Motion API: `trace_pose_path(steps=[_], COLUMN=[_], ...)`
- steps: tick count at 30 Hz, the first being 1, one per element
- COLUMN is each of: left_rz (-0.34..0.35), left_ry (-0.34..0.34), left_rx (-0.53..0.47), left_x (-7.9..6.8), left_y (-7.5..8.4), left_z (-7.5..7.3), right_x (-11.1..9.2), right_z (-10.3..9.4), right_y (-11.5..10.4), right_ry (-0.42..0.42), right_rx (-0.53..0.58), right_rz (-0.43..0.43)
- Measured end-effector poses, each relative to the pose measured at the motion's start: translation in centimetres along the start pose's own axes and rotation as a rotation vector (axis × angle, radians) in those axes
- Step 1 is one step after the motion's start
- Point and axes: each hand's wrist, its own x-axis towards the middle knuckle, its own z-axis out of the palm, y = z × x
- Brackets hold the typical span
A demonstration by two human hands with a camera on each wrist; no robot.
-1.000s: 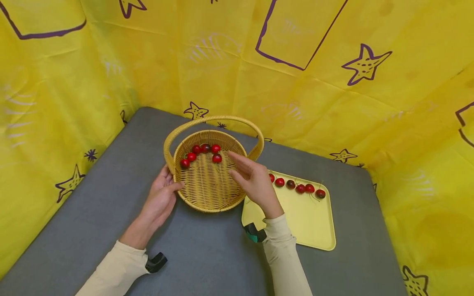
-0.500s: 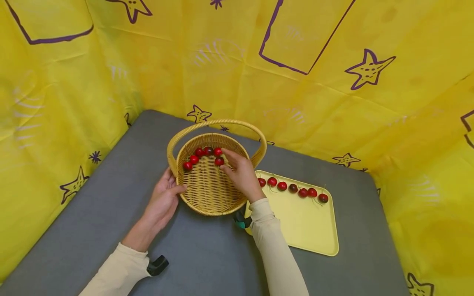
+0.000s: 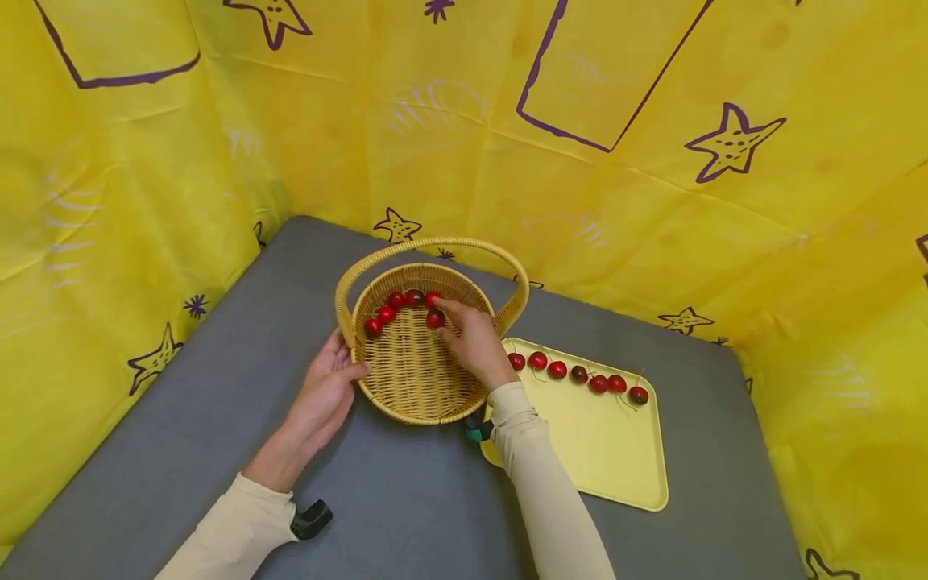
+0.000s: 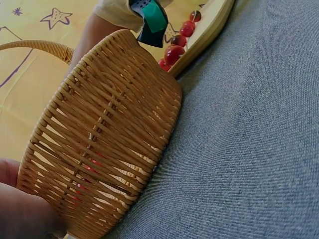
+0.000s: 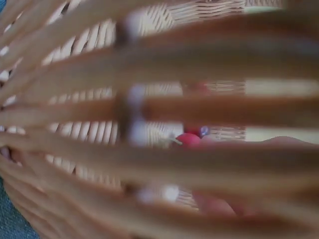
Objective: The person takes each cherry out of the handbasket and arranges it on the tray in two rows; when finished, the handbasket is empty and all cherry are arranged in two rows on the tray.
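Note:
A round wicker basket (image 3: 420,387) with an arched handle stands on the grey table, several red cherries (image 3: 387,314) along its far inner side. My left hand (image 3: 325,395) holds its left side, thumb over the rim and fingers outside. Inside, my right hand (image 3: 474,342) has thumb and index finger at the nearest right cherry (image 3: 435,319), seemingly pinching it; the contact is partly hidden. Through blurred wicker strands, the right wrist view shows a red cherry (image 5: 189,139) beside a fingertip. The basket's woven wall (image 4: 104,124) fills much of the left wrist view.
Right of the basket lies a pale yellow tray (image 3: 616,459), with a row of several stemmed cherries (image 3: 557,370) along its far edge. The right forearm covers the tray's near left part. Yellow patterned cloth (image 3: 464,161) hangs behind the table.
My right hand has moved left and further into the basket, bringing its fingertips to the cherry. My left hand keeps its hold on the rim. The whole view has shifted slightly.

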Motion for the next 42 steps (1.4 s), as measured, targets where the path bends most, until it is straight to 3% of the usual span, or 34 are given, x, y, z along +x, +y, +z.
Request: trace_pose_path(steps=[23,29,35,42], left_rz=[-0.013,-0.016,-0.024,-0.022], left_ry=[-0.015,-0.011,-0.015,-0.005], left_rx=[0.008,0.003,0.011,0.017], left_x=[0.4,0.5,0.3,0.0], left_y=[-0.3,-0.3,-0.3,0.0], left_z=[0.3,0.4,0.3,-0.2], right_x=[0.4,0.4,0.0,-1.5], right_z=[1.1,1.1,0.7,-2.0], right_y=[0.6,0.8,0.5,-1.6], right_ry=[-0.098,-0.103,-0.073,-0.011], right_rx=[-0.064,-0.006,0.124,0.202], right_rz=[-0.048,-0.048,-0.040,-0.068])
